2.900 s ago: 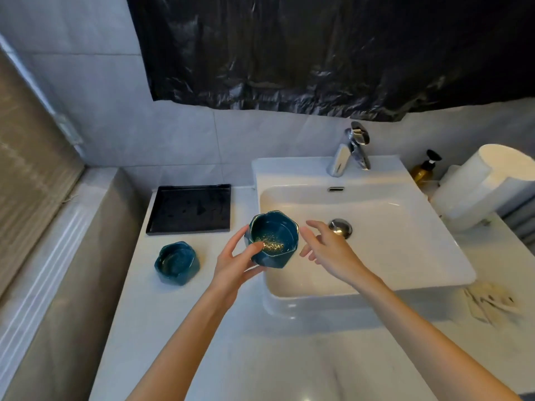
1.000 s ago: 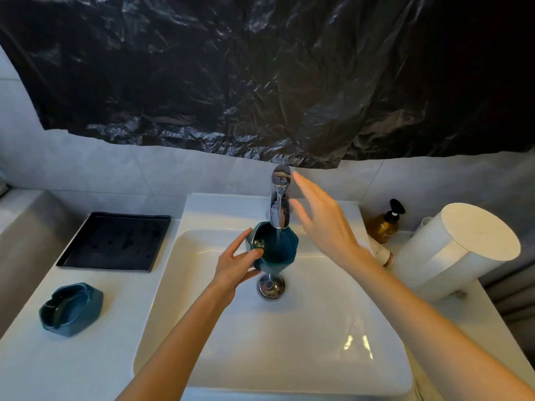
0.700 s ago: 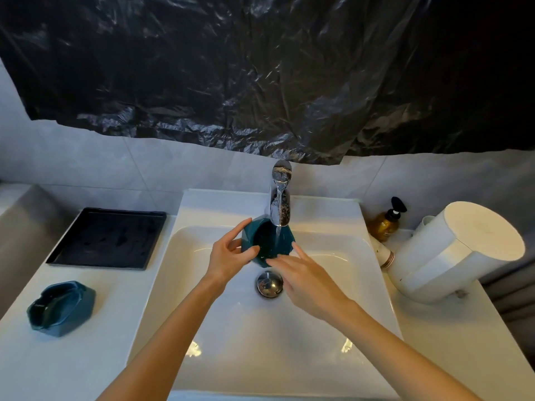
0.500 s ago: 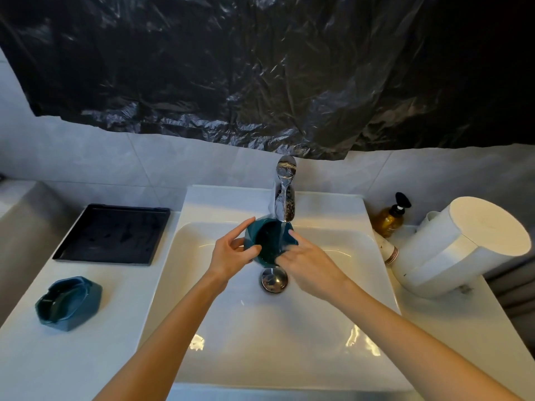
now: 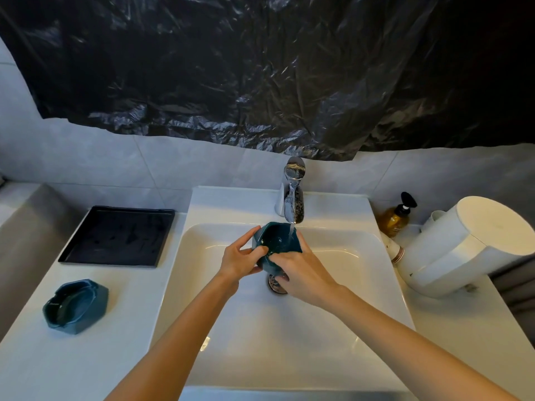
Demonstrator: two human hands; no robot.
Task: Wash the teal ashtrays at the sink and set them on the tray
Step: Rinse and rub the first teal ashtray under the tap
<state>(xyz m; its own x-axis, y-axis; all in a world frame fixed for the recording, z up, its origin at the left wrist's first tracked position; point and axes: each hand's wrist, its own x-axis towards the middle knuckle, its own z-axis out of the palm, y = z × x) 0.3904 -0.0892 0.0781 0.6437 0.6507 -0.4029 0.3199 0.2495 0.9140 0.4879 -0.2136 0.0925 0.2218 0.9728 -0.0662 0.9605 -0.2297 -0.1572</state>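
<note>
— While the tap (image 5: 293, 198) runs, you've got the ashtray (image 5: 273, 241) right under the stream, tipped toward you over the sink (image 5: 289, 342), just above the drain (image 5: 274, 284).

— Held firmly enough?

— Your left hand (image 5: 240, 260) grips its left side, thumb on the near rim and fingers curled round the back. Your right hand (image 5: 301, 273) is the change. A second ago it was up by the tap with the fingers straight. Now it's wrapped over the near right rim, thumb curled into the bowl and one fingertip showing at the far edge.

— So the washing proper has begun?

— I'd say so. Three seconds back you held the ashtray dry at the sink's front edge, with pale flecks inside. A few specks still show on the inner wall, so keep rubbing before you lift it out.

— And the rest?

— The second ashtray (image 5: 75, 306) sits unwashed on the counter to your left, well apart from the sink. The tray (image 5: 118, 235) lies behind it, against the wall, with neither ashtray on it yet. You're early in the job: one piece mid-wash, one untouched. Wet glaze will likely be slippery, so carry it across with both hands.
</note>
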